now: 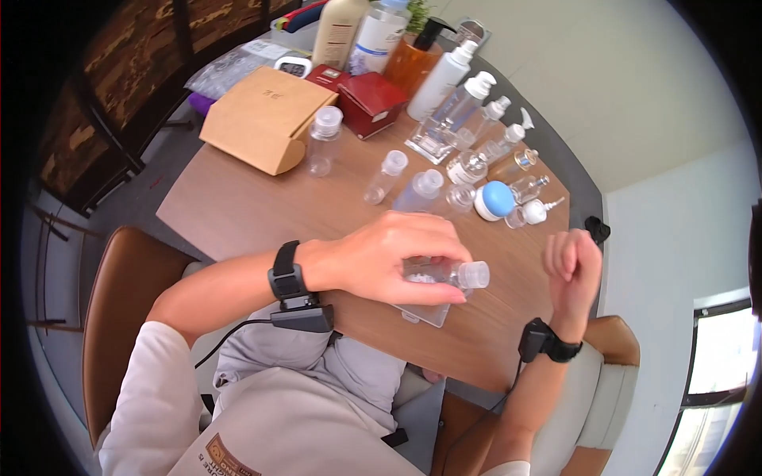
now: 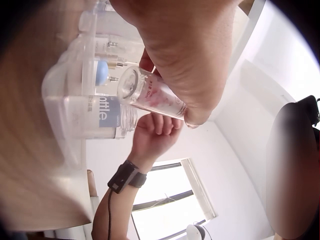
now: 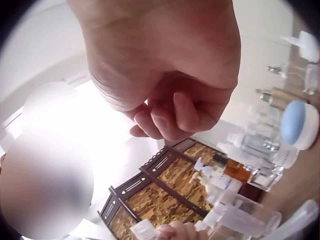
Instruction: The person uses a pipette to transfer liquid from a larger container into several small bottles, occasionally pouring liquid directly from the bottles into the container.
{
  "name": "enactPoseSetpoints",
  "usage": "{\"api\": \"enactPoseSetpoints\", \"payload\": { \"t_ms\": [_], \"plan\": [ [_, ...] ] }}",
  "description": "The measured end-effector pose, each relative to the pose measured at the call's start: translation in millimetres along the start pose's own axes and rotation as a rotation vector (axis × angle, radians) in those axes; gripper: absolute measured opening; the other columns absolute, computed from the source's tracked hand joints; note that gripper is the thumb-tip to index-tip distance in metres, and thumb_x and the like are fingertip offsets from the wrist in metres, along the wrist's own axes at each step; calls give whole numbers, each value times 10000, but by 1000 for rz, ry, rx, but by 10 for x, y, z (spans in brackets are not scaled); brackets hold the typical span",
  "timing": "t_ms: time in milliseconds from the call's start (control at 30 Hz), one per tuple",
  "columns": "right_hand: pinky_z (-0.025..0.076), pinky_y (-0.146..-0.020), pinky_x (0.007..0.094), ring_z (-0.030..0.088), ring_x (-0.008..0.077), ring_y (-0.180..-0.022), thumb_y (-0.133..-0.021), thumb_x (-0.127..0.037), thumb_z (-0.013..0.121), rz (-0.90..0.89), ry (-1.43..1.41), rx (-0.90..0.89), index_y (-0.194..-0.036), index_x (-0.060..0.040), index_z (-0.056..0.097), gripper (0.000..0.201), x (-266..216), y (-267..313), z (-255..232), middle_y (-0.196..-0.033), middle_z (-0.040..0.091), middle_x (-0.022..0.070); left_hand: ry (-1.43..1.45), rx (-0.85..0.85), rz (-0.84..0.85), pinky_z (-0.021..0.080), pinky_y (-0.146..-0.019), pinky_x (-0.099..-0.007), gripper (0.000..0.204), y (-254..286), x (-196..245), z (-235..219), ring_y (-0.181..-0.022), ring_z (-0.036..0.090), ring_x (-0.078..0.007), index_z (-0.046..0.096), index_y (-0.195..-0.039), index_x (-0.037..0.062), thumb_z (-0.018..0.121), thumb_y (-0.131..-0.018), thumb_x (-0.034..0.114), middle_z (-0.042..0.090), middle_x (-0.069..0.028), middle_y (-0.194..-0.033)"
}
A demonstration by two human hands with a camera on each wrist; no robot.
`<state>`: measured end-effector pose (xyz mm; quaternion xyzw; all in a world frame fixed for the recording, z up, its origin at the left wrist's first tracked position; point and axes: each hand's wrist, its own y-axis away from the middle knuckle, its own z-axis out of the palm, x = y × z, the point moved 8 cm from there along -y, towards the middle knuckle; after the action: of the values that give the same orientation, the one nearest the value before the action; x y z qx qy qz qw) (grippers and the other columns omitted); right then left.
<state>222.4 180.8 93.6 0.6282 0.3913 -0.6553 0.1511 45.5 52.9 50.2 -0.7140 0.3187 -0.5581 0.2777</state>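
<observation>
Head view, left to right. A cardboard box (image 1: 258, 119) sits on the wooden table (image 1: 230, 202), with a tall clear bottle (image 1: 321, 149) upright just beside it. Next, a dark red box (image 1: 371, 105) near the table's far side, then a small clear vial (image 1: 384, 181) with a frosted cap.

Nearer the person: left hand (image 1: 389, 254), thumb and fingers curled round a capped bottle (image 1: 442, 272). Bottle is clear, held on its side, capped end pointing right; pink print on its wall in the left wrist view. A clear container (image 1: 429, 315) lies below this hand, partly hidden.

Farther right, pump bottle (image 1: 464, 103) and other dispensers cluster around a blue-lidded jar (image 1: 494, 201).

Far right: right hand (image 1: 573, 266) raised, apart from the bottle, fingers folded in toward the palm; nothing seen in its grasp.
</observation>
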Motion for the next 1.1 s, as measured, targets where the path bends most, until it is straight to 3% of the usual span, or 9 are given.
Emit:
{"api": "enactPoseSetpoints", "payload": {
  "t_ms": [33, 233, 367, 600, 667, 733, 833, 933, 1100],
  "plan": [
    [236, -476, 253, 291, 97, -496, -1064, -248, 360, 53, -78, 10, -623, -95, 388, 467, 154, 27, -88, -539, 342, -20, 13, -17, 6, 481, -619, -321, 240, 2, 7, 25, -701, 601, -204, 700, -973, 30, 799, -801, 164, 625, -73, -786],
    [220, -463, 235, 265, 63, -493, -1054, -240, 399, 242, -594, 97, -642, -133, 359, 428, 1015, 121, -355, -552, 298, -56, -21, -137, -40, 507, -701, -330, 332, -1, -2, 81, -789, 639, -234, 705, -1038, -12, 813, -753, 117, 691, -123, -910],
    [223, -463, 222, 263, 51, -493, -1049, -247, 429, 238, -697, 184, -667, -141, 377, 399, 1179, 136, -433, -555, 300, -69, -55, -142, -59, 503, -702, -317, 419, -43, -8, 81, -774, 625, -202, 681, -1122, -13, 808, -748, 126, 689, -109, -946],
    [238, -470, 202, 286, 28, -508, -1038, -277, 478, 239, -632, 203, -733, -139, 449, 335, 1268, 153, -498, -578, 316, -94, 68, 10, -188, 506, -716, -302, 592, 123, -25, 19, -768, 644, -177, 554, -1312, -41, 764, -783, 122, 687, -126, -993],
    [236, -471, 197, 283, 25, -507, -1035, -284, 484, 253, -601, 206, -742, -142, 454, 327, 1295, 157, -506, -581, 313, -97, 54, -57, -191, 515, -734, -314, 532, 145, 80, -102, -804, 658, -210, 547, -1298, -59, 718, -832, 134, 675, -169, -1020],
    [232, -473, 192, 280, 22, -511, -1033, -294, 493, 245, -625, 206, -751, -144, 458, 322, 1305, 162, -502, -585, 308, -101, -82, -82, -54, 526, -734, -335, 501, 155, 275, -310, -828, 655, -242, 524, -1301, -46, 688, -880, 169, 658, -204, -1041],
    [224, -476, 191, 270, 16, -520, -1026, -315, 510, 264, -560, 176, -755, -146, 453, 324, 1353, 163, -493, -599, 312, -103, -207, -13, -52, 540, -710, -349, 503, 136, 438, -686, -843, 655, -266, 449, -1335, -28, 662, -916, 150, 631, -234, -1052],
    [223, -479, 190, 269, 15, -524, -1018, -327, 523, 260, -531, 171, -754, -148, 452, 327, 1324, 163, -479, -605, 315, -103, -392, 83, -140, 559, -777, -356, 463, 122, 467, -976, -961, 647, -252, 491, -1300, -18, 677, -876, 0, 615, -189, -1121],
    [226, -483, 192, 269, 15, -530, -1010, -341, 537, 250, -498, 197, -752, -148, 454, 333, 1316, 171, -498, -608, 314, -102, -648, 18, -306, 556, -843, -348, 413, 16, 329, -1105, -1011, 636, -205, 599, -1204, 22, 746, -819, -11, 622, -111, -1147]
  ]
}}
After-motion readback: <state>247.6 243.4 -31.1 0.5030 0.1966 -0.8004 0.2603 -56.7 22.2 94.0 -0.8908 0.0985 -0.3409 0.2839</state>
